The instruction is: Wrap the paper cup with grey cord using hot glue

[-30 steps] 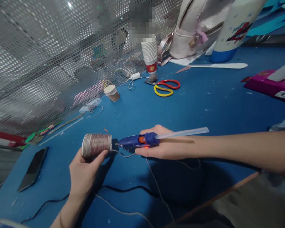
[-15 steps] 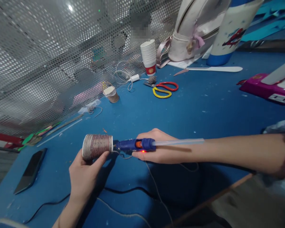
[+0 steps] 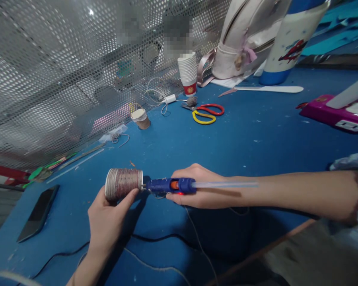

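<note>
My left hand (image 3: 109, 216) is closed on a paper cup (image 3: 123, 184) wound with grey and reddish cord, tipped on its side with its white rim facing right. My right hand (image 3: 197, 190) grips a blue hot glue gun (image 3: 162, 185), its red light lit. A clear glue stick (image 3: 223, 184) juts from the gun's back over my right wrist. The nozzle is at the cup's rim; whether it touches cannot be told. A thin grey cord (image 3: 197, 234) hangs below the gun and trails over the table's near side.
Scissors (image 3: 207, 114) and a small wrapped cup (image 3: 141, 118) lie farther back, near stacked paper cups (image 3: 187, 73). A phone (image 3: 39, 214) rests at left. At right are a purple power strip (image 3: 331, 111), a white plastic knife (image 3: 274, 89) and a bottle (image 3: 292, 47). Perforated metal mesh (image 3: 62, 79) borders the table (image 3: 256, 147).
The glue gun's nozzle has dropped slightly along the cup's rim, and the glue stick sits a little lower. Both hands keep their grips; the whole view has shifted slightly.
</note>
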Tool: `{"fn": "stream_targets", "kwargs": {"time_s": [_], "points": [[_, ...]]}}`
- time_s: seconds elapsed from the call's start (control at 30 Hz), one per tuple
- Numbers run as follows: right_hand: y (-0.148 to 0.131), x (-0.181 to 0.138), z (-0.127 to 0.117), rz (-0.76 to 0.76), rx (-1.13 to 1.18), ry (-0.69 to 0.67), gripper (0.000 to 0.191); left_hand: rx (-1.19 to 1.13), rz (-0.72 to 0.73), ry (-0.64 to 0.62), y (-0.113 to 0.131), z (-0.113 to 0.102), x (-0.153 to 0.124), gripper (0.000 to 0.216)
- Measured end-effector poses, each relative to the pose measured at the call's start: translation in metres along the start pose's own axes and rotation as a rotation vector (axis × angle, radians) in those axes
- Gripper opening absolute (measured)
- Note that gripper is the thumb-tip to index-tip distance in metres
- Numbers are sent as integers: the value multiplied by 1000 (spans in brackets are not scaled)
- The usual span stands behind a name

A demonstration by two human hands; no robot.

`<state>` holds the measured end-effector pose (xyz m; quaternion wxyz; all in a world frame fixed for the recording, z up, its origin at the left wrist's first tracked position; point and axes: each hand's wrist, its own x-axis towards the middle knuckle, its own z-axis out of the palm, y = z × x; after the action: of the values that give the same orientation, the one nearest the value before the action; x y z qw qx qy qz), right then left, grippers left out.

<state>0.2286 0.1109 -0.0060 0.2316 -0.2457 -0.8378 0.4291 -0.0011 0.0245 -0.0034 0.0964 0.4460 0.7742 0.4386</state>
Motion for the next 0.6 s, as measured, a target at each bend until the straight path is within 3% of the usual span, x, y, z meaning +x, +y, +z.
{"fn": "stream_targets", "kwargs": {"time_s": [0.6], "points": [[5, -3, 5, -96, -98, 24, 11, 18, -8, -9, 6, -2, -3, 37]]}}
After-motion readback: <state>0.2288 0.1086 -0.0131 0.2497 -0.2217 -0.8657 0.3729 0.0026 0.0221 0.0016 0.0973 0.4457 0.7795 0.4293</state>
